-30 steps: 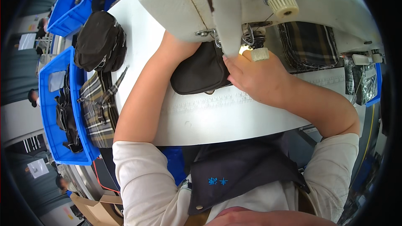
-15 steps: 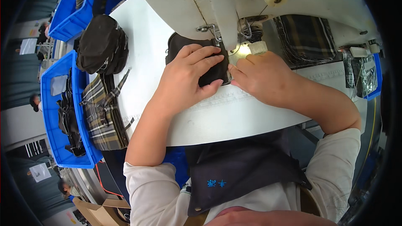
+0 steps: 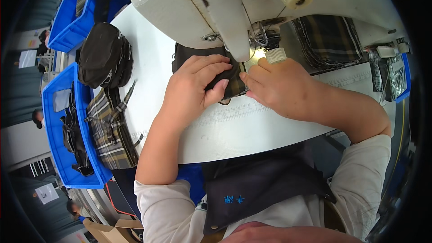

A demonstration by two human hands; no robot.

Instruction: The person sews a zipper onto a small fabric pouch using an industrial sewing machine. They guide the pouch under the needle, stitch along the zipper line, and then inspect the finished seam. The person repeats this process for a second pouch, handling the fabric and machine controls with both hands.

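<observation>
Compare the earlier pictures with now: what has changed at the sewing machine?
The left hand, first partly hidden behind the sewing machine, has come back downward in the picture and lies on the dark fabric piece. Plaid fabric now shows right of that hand. The right hand stays at the piece's right edge; the dark zippered bag on the left stays put.
</observation>
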